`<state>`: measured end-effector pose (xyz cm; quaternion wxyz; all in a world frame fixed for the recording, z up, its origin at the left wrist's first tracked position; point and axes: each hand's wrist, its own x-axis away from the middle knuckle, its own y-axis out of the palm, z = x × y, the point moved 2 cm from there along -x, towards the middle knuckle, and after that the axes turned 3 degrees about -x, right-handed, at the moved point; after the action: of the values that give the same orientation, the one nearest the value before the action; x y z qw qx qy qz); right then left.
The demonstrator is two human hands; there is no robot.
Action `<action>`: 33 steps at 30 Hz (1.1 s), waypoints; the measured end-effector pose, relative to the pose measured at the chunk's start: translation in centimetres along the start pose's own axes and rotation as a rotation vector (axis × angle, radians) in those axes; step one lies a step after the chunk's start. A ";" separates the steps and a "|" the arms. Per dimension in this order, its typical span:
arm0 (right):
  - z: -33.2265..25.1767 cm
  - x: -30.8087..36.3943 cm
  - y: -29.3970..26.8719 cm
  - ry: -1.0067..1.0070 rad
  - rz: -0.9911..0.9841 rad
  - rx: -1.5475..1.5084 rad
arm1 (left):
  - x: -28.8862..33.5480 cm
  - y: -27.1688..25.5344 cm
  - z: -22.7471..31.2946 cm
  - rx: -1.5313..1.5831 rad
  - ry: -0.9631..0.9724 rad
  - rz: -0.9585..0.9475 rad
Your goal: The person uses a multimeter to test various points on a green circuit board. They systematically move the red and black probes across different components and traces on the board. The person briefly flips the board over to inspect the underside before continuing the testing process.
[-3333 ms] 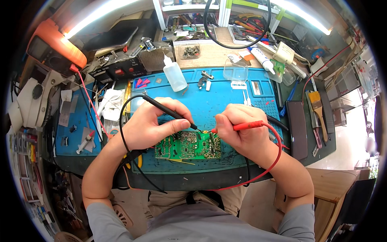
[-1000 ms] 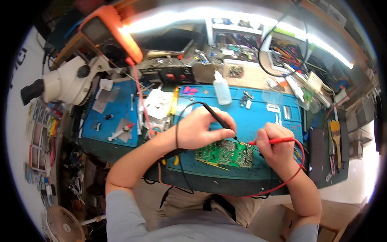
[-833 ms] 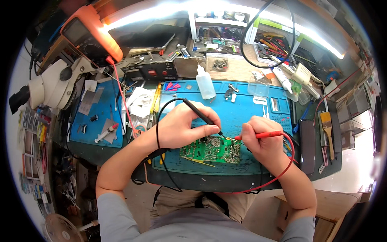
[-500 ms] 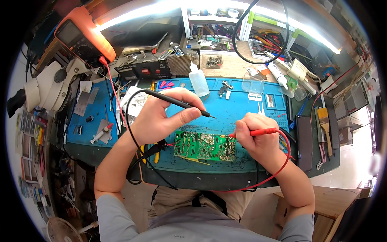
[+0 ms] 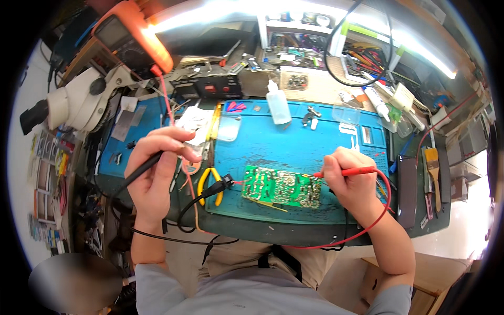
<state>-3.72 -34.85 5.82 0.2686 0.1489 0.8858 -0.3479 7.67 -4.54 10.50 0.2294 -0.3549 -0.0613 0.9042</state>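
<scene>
A green circuit board (image 5: 278, 186) lies solder side up on the blue work mat (image 5: 252, 142). My right hand (image 5: 350, 177) is closed round a red test probe (image 5: 362, 171), its tip at the board's upper right corner; whether it touches cannot be made out. Left of the board, above the bench, my left hand (image 5: 160, 168) grips a black test probe (image 5: 143, 169) between thumb and fingers; its tip is hidden by the fingers. A black cable with a plug (image 5: 218, 186) runs to the board's left end, beside yellow-handled pliers (image 5: 202, 184).
An orange multimeter (image 5: 131, 39) stands at the back left above a white microscope (image 5: 73, 102). A squeeze bottle (image 5: 278, 105) rests at the mat's far edge. A black cable loop (image 5: 327, 52) hangs at the back. A brush (image 5: 432, 170) lies at right.
My left hand has drawn back leftward from above the board with the black probe. The right hand keeps the red probe at the board's corner. The whole view has shifted slightly.
</scene>
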 end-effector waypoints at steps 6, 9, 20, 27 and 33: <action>-0.1 0.1 0.1 0.001 -0.002 0.024 | 5.2 -2.8 -0.3 -0.125 -0.102 0.123; 0.2 0.2 0.2 0.005 0.000 0.019 | 6.1 -1.9 0.1 -0.141 -0.126 0.074; 0.4 0.2 0.1 0.014 -0.007 -0.032 | 11.6 6.3 0.8 -0.339 0.071 -0.063; 0.2 0.1 0.1 0.007 0.006 -0.023 | 11.8 7.2 0.2 -0.406 0.140 0.099; 0.9 0.5 0.2 0.021 0.016 -0.016 | 8.4 4.8 0.2 -0.393 0.087 0.171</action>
<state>-3.74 -35.31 4.91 0.2631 0.1574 0.8902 -0.3371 0.37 -4.89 4.16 0.0807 -0.4356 -0.1959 0.8748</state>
